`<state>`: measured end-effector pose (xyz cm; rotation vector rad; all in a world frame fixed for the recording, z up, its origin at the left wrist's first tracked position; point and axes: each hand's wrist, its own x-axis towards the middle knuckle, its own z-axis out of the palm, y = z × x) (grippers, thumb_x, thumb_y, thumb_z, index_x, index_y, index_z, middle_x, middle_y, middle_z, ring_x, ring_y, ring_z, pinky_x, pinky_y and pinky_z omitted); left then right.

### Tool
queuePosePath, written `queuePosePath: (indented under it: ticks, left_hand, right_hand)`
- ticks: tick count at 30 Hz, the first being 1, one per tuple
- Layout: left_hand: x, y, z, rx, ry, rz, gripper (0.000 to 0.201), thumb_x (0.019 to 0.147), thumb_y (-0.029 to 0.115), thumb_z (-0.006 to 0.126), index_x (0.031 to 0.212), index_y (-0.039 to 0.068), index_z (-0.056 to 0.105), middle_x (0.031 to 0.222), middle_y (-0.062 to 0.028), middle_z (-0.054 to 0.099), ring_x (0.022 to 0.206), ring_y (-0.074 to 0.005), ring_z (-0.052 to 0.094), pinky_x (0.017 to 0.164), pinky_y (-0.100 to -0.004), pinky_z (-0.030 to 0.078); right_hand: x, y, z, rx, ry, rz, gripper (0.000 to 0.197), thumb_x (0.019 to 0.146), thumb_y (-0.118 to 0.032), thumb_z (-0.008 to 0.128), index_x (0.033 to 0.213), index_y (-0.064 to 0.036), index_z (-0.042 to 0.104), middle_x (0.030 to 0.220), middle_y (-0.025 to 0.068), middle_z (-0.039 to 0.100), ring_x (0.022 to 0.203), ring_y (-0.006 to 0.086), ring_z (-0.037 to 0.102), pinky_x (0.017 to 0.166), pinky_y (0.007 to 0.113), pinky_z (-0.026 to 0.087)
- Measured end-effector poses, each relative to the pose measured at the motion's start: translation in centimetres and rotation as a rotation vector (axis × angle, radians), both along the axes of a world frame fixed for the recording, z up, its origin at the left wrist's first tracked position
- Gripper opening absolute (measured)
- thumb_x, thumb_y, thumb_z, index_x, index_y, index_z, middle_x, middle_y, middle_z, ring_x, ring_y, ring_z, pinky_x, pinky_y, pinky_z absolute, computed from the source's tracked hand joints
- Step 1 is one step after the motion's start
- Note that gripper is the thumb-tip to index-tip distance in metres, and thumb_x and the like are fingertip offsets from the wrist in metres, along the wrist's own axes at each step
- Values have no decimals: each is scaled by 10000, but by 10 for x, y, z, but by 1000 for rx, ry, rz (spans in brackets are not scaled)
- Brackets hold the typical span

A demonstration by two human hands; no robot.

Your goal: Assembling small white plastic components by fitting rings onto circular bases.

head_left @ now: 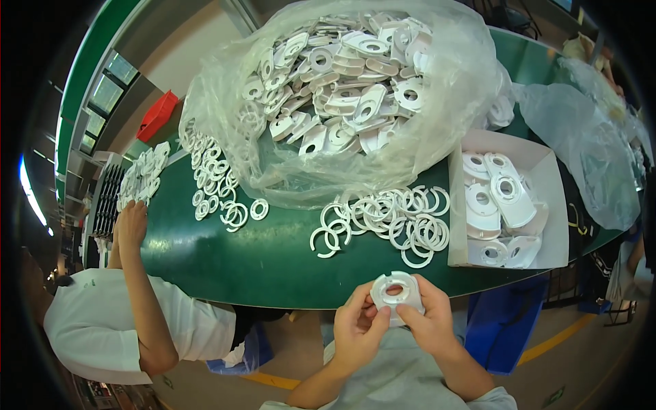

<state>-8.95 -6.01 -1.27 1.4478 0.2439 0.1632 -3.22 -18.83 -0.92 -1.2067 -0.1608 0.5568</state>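
A white plastic plate with a round hole (411, 298) is held up between both my hands, just off the table's near edge. My left hand (357, 325) grips its left side, thumb pressed on the front. On the other side my right hand (432, 318) pinches it the same way. A notched white ring seems to sit around the hole; whether it is a separate piece I cannot tell. Beyond my hands lies a heap of open white rings (372, 213). To its right stands a white box (509, 262) holding several similar white plates.
A large clear plastic bag (294, 179) full of white plates fills the far middle of the green table (273, 266). More rings (213, 171) lie left of it. At left, a co-worker's hand (131, 222) touches a pile of white parts. A blue bin (502, 328) stands below right.
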Motion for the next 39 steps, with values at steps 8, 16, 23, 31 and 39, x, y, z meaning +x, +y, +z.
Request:
queuePosePath:
  ticks: [8, 16, 23, 31, 39]
  left_hand:
    - [44, 58, 17, 456, -148, -4, 138, 810, -9, 623, 943, -11, 660, 889, -98, 665, 730, -152, 635, 617, -234, 490]
    - [216, 68, 20, 1018, -493, 197, 175, 781, 136, 677, 918, 28, 661, 844, -113, 624, 766, -269, 606, 668, -366, 474]
    - [273, 81, 37, 1278, -188, 172, 191, 794, 166, 662, 915, 19, 678, 960, -163, 632, 893, -308, 605, 763, -385, 468]
    - [215, 83, 66, 1029, -653, 364, 155, 842, 6, 612, 982, 14, 678, 796, -98, 625, 596, -165, 513, 547, -302, 400]
    - [74, 82, 29, 458, -280, 309, 160, 901, 34, 535, 1016, -33, 624, 900, -65, 639, 734, -95, 590, 610, -206, 493]
  right_hand:
    - [54, -116, 67, -733, -720, -569, 402, 812, 39, 513, 1212, 60, 473, 1112, 156, 577, 1039, 208, 565, 915, 312, 421]
    - [112, -121, 93, -1008, -1123, -364, 359, 769, 98, 509, 1111, 22, 589, 1126, 181, 617, 1043, 306, 595, 914, 321, 426]
    - [123, -209, 116, -812, -893, -907, 226, 800, 68, 402, 796, 23, 623, 731, 85, 636, 677, 129, 597, 652, 242, 466]
    - [307, -293, 59, -1695, -1238, -318, 340, 807, -300, 557, 1045, -81, 662, 1136, 153, 615, 1035, 301, 567, 888, 431, 431]
    - [351, -317, -9, -1948, -1455, -760, 211, 805, -247, 563, 899, -103, 686, 913, 125, 659, 796, 290, 634, 713, 429, 492]
